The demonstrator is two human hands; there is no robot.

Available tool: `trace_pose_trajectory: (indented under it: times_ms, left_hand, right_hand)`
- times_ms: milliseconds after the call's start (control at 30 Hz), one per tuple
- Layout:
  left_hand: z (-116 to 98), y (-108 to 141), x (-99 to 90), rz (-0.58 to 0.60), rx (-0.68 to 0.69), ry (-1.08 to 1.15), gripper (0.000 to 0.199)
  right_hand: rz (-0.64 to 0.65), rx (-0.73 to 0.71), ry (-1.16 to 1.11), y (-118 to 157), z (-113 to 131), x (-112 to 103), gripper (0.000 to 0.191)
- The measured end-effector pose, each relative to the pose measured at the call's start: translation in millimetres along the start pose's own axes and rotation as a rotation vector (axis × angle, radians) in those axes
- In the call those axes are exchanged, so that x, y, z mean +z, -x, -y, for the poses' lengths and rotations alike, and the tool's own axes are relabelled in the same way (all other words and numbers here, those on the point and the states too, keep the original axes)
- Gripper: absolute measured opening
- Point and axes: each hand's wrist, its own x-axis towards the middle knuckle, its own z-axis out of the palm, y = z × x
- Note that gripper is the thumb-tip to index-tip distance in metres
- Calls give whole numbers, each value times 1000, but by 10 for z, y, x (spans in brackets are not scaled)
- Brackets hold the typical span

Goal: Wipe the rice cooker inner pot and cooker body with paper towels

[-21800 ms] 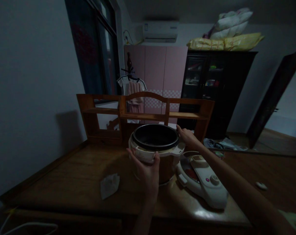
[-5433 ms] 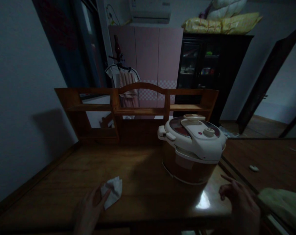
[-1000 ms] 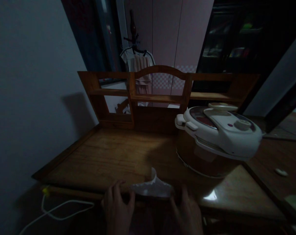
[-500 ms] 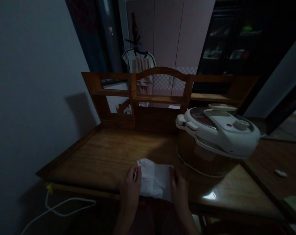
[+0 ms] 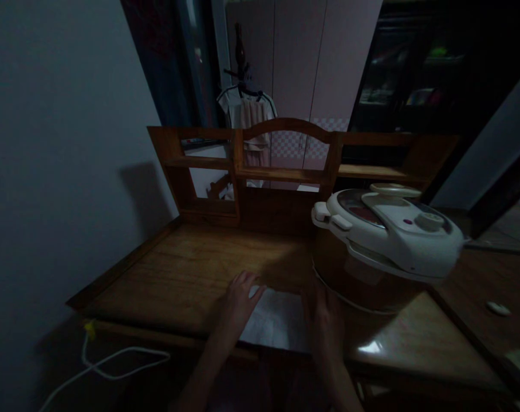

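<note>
A thin white sheet (image 5: 279,320), a tissue or a cloth, lies flat on the front part of the wooden desk (image 5: 195,263). Which of the two it is, the dim light does not show. My left hand (image 5: 239,300) is at the sheet's left edge, fingers stretched forward and thumb apart near its far left corner. Along the right edge rests my right hand (image 5: 326,320), its fingers extended and thumb apart. Neither hand grips anything. Just beyond my right hand stands a large cooker (image 5: 393,234) with a white lid and a brownish body.
An open wooden shelf unit (image 5: 281,174) runs along the desk's back edge. A white cable (image 5: 126,375) hangs at the front left, below the desk edge. To the left rises a pale wall (image 5: 62,143). A small white oval object (image 5: 497,309) lies on the brown surface at right.
Both hands have let go of the sheet, which was pinched between them. It now lies spread on the desk. My left hand has moved forward and my fingers have opened out.
</note>
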Motion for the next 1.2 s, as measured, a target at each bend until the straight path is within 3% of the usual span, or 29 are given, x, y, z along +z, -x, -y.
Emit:
trace_pose_trajectory:
  times_ms: [67, 200, 367, 633, 800, 1033, 1200]
  left_hand:
    - [7, -196, 14, 197, 80, 77, 30]
    - [60, -506, 133, 531, 121, 108, 29]
    - [96, -647, 277, 681, 98, 164, 27]
    - [173, -738, 347, 748, 5, 432, 24]
    - [189, -823, 261, 765, -28, 630, 34]
    - [74, -981, 120, 567, -69, 889, 40]
    - [-1, -1009, 144, 402, -130, 983, 48]
  right_hand:
    - [9, -68, -70, 69, 10, -90, 36]
    - [169, -321, -182, 387, 93, -148, 29]
    - [274, -435, -137, 689, 202, -70, 43]
    - [337, -439, -191, 673, 214, -144, 39]
    - [193, -364, -230, 660, 65, -87, 42]
    - [-48, -247, -344, 304, -142, -118, 30]
    - [-14, 31, -482, 7, -60, -309, 24]
